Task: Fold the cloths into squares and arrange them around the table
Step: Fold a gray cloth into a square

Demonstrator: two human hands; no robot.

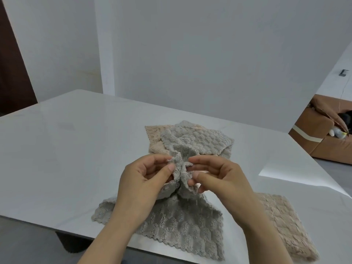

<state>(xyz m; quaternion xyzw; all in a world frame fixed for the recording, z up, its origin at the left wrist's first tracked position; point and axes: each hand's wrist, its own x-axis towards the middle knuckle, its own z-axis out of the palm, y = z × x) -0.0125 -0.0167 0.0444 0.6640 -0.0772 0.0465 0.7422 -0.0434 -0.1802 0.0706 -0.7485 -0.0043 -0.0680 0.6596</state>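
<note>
no legible text, no labels, no brands, no numbers

The left hand [144, 180] and the right hand [219, 178] pinch the bunched top of a grey cloth [177, 225], held up between them. Its lower part fans out on the white table [76, 149] at the near edge. Just behind, toward the middle, lies a pile of cloths [200, 141], grey over beige. A beige cloth [282, 225] lies flat by the near right corner.
</note>
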